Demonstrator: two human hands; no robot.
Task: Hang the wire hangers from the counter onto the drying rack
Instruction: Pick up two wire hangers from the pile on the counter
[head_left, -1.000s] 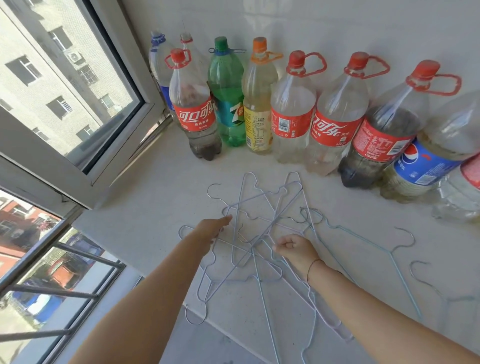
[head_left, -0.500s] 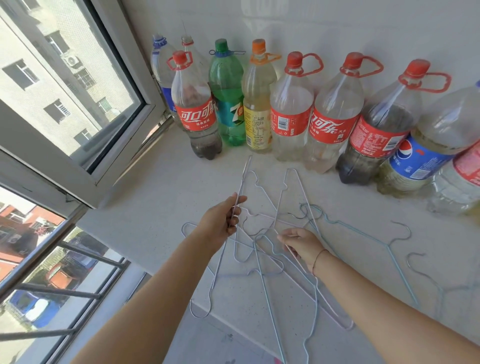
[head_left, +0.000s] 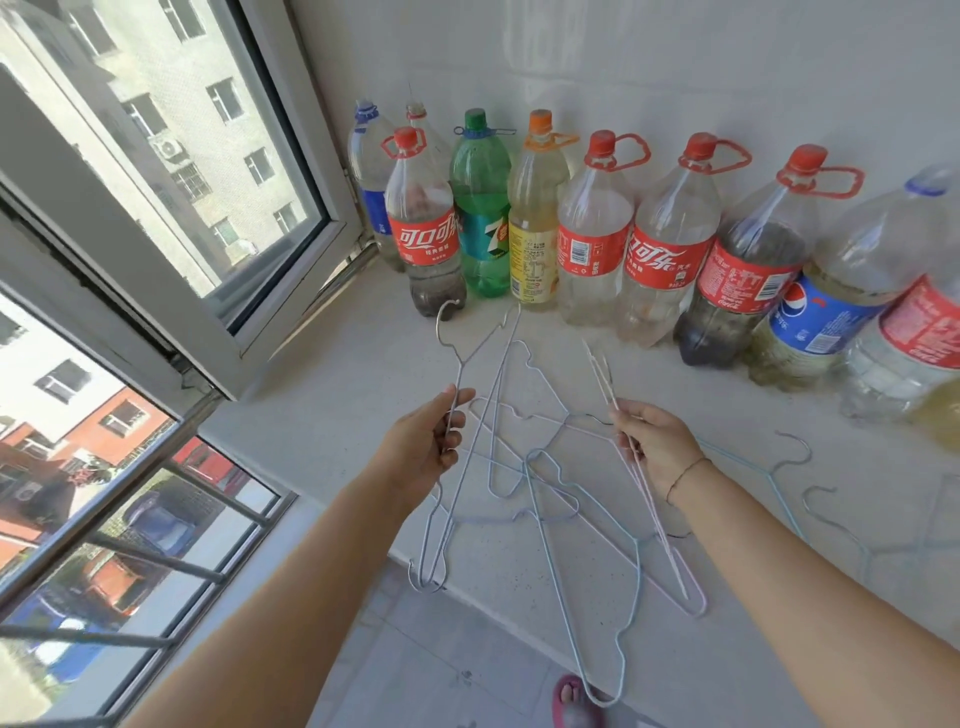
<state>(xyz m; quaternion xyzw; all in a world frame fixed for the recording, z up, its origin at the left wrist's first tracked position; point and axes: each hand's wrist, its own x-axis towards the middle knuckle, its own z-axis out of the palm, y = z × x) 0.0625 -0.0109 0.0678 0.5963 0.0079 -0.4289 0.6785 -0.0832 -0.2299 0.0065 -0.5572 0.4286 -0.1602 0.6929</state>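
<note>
My left hand (head_left: 423, 447) grips a grey wire hanger (head_left: 480, 384) by its neck, lifted off the counter with its hook up near the bottles. My right hand (head_left: 657, 449) holds a pink wire hanger (head_left: 649, 499), tilted, its lower end near the counter's front edge. Between my hands a tangle of wire hangers (head_left: 540, 483) lies on the pale counter (head_left: 337, 410); one pale blue hanger (head_left: 597, 597) sticks out past the edge. More hangers (head_left: 779, 467) lie to the right. No drying rack is in view.
A row of large plastic bottles (head_left: 592, 234) stands along the back wall. An open window (head_left: 171, 171) with outside bars (head_left: 156, 525) is at the left. A foot in a pink slipper (head_left: 574, 699) shows on the tiled floor below the counter.
Both hands have risen from the pile. The left has lifted its grey hanger higher, hook now upright. The right has closed on a pink hanger and raised it.
</note>
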